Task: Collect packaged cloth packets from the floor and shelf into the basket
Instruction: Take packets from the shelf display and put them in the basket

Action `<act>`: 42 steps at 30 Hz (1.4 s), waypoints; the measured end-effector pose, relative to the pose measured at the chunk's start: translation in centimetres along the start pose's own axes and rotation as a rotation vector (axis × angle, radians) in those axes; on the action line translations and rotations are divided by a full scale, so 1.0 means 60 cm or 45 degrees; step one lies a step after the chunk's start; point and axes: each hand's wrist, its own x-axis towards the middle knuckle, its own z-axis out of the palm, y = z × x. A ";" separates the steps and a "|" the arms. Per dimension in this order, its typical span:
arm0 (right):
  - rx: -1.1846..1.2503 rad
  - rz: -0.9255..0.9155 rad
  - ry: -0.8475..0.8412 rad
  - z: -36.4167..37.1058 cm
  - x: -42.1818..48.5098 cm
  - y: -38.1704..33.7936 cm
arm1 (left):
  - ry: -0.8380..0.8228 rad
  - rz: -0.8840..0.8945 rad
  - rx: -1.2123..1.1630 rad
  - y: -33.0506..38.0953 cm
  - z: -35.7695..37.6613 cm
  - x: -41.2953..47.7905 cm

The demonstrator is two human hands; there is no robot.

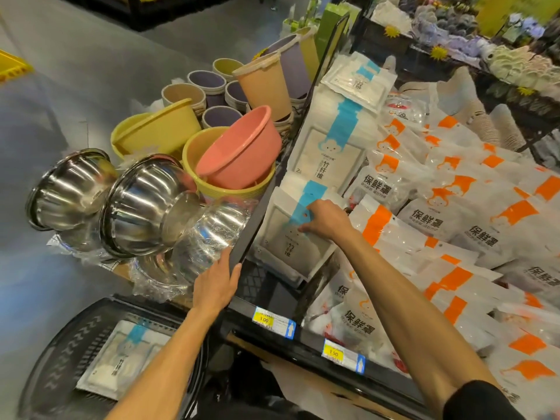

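Since only the head view is given, everything hangs on the black divider (272, 183) that runs along the shelf's left side. Just right of it, at its near end, the right hand (325, 221) lies on the front packet (291, 234), a flat cloth packet in clear film with a blue band. Its fingers are bent and close together over the band near the packet's upper edge, seemingly pinching that edge, though whether the thumb has got underneath I cannot tell. The left hand (216, 286) rests against the divider's near end, fingers straight and side by side, thumb spread away, holding nothing. I judge the packet light, soft and floppy, its film slick, so a pinch at one corner would let it droop or slide. A hold across the top edge, thumb below and fingers above, looks safer, and nothing in it seems breakable. Blue-banded packets showing a face right of the divider number three: the front packet, the middle packet (330, 153) farther along on a stack, and the far packet (357, 77) lying askew. The layers beneath them are too tight to count. One more, the basket packet (121, 359), lies flat in the black basket (60, 344), left of the divider and nearer than its end. Well right of the divider, the orange-banded packs (454, 207) are too many to count.
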 end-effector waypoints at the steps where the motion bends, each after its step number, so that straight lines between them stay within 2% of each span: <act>1: 0.000 0.004 -0.009 0.004 0.006 0.002 | 0.022 -0.001 0.012 0.001 0.001 0.001; 12: 0.109 0.122 -0.089 0.085 0.045 0.004 | 0.049 -0.047 -0.053 0.001 -0.002 0.005; 23: 0.326 0.209 0.004 0.122 0.048 0.016 | 0.039 -0.024 -0.064 -0.005 -0.002 0.007; 27: 0.313 0.219 0.006 0.124 0.048 0.017 | -0.009 -0.130 -0.107 -0.009 0.004 0.009; 29: 0.284 0.214 -0.004 0.123 0.050 0.018 | 0.057 -0.148 -0.134 -0.007 0.010 0.004; 32: 0.263 0.203 -0.013 0.120 0.057 0.022 | 0.269 0.027 -0.176 0.030 0.015 -0.007; 34: 0.245 0.189 -0.029 0.117 0.059 0.020 | 0.223 0.041 -0.337 0.068 0.018 -0.006; 39: 0.217 0.154 -0.062 0.105 0.063 0.026 | -0.158 -0.389 -0.935 0.138 0.052 0.030; 42: 0.174 0.138 -0.043 0.100 0.065 0.032 | -0.327 -0.862 -1.309 0.145 0.095 0.069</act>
